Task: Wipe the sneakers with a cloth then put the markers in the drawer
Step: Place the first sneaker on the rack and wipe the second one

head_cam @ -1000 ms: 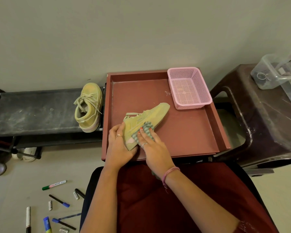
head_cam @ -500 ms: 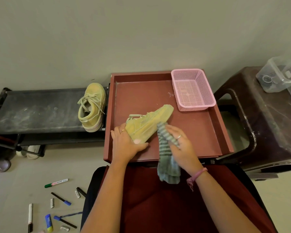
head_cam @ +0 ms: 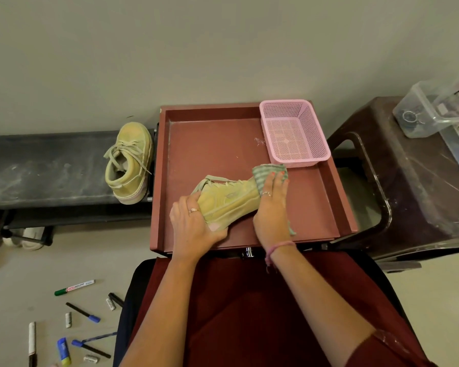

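looks like a home room, prob an entryway/storage corner: low dusty shoe rack (head_cam: 51, 165) w/ a sneaker (head_cam: 129, 161), plastic stool (head_cam: 414, 197), clutter box (head_cam: 435, 112), markers (head_cam: 74, 287) on tiled floor (head_cam: 24, 282), plain wall.

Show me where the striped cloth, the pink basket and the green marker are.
striped cloth (head_cam: 260, 175): head view, on the fold above the fingertips.
pink basket (head_cam: 314, 128): head view, on its right mesh wall.
green marker (head_cam: 76, 287): head view, on the white barrel.
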Demonstrator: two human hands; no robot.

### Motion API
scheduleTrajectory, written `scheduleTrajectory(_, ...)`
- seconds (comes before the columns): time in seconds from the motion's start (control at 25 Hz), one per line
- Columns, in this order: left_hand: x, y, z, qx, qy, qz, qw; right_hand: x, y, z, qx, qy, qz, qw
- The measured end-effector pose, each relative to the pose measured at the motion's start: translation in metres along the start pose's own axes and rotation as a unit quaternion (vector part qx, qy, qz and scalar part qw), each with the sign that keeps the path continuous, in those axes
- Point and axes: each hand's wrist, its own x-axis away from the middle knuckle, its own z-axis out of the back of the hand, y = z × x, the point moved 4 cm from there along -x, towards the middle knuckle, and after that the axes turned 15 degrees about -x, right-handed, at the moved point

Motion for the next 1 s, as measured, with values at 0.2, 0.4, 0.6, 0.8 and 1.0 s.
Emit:
scheduleTrajectory(0.2,0.001,0.000,-0.003,0.026,0.007,0.000,1.000,0.038,0.017,-0.012,0.158,-0.007,0.128,0.979)
scheduleTrajectory(0.4,0.002,0.000,-0.005,0.029,0.002,0.011,1.000,-0.015,0.016,0.007,0.085,-0.008,0.047,0.995)
scheduleTrajectory(0.6,0.001,0.000,-0.005,0.038,-0.004,0.012,0.999,0.022,-0.014,-0.017,0.053,0.033,0.056,0.996)
scheduleTrajectory(0.8,0.001,-0.002,-0.002,0.058,-0.001,0.013,0.998,0.048,-0.014,-0.028,0.180,-0.057,0.240,0.952)
scheduleTrajectory(1.0,0.000,-0.002,-0.005,0.052,0.002,0.014,0.999,-0.011,0.001,0.010,0.206,-0.004,0.127,0.970)
